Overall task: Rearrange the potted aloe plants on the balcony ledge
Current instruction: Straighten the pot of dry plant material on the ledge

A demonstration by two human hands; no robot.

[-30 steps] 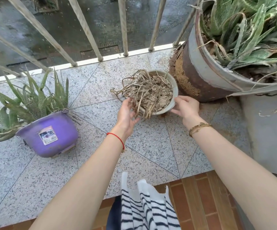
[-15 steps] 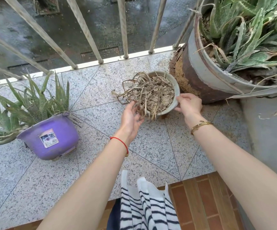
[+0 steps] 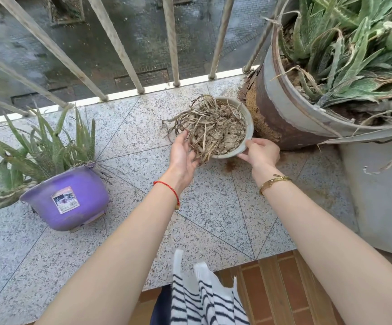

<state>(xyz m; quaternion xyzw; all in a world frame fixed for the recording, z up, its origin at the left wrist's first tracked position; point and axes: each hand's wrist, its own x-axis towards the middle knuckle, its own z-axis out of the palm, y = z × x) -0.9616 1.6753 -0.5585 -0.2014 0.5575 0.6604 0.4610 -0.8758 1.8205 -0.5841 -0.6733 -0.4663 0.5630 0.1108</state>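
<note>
A small pale pot (image 3: 249,127) full of dry soil and dead, straw-coloured leaves sits tilted on the granite ledge (image 3: 213,207), close against a big rusty metal pot (image 3: 284,113) of green aloe. My left hand (image 3: 182,156) cups the small pot's left side under the dry leaves. On its right rim my right hand (image 3: 259,152) pinches the edge. A purple plastic pot (image 3: 73,198) with a green aloe stands at the left, apart from both hands.
Metal railing bars (image 3: 119,48) run along the far edge of the ledge, with wet pavement far below. A grey wall block (image 3: 382,195) closes off the right side. Red brick floor (image 3: 284,289) and a striped garment lie at the near edge.
The small pot has tipped up and shifted slightly toward the big metal pot. Both hands have closed in on its sides, the right hand now pinching the rim.
</note>
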